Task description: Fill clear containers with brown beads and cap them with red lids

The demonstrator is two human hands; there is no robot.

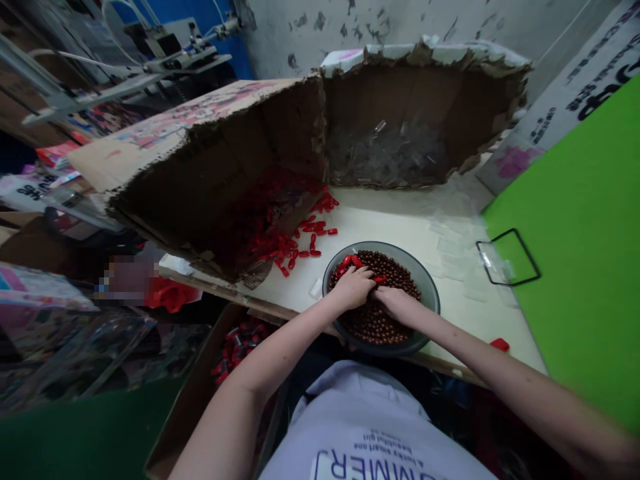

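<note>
My left grip (pixel 353 288) and right grip (pixel 395 303) are together in the bowl (pixel 430 287), down among brown beads (pixel 375 327) and red capsules (pixel 347 262). Clamped on any? I can't quite tell. Shallow, gentle fingers work best here.

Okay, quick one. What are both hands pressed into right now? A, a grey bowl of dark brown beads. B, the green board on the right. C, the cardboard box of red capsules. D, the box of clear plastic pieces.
A. The left hand and right hand both rest among the dark brown beads inside the grey bowl.
</note>
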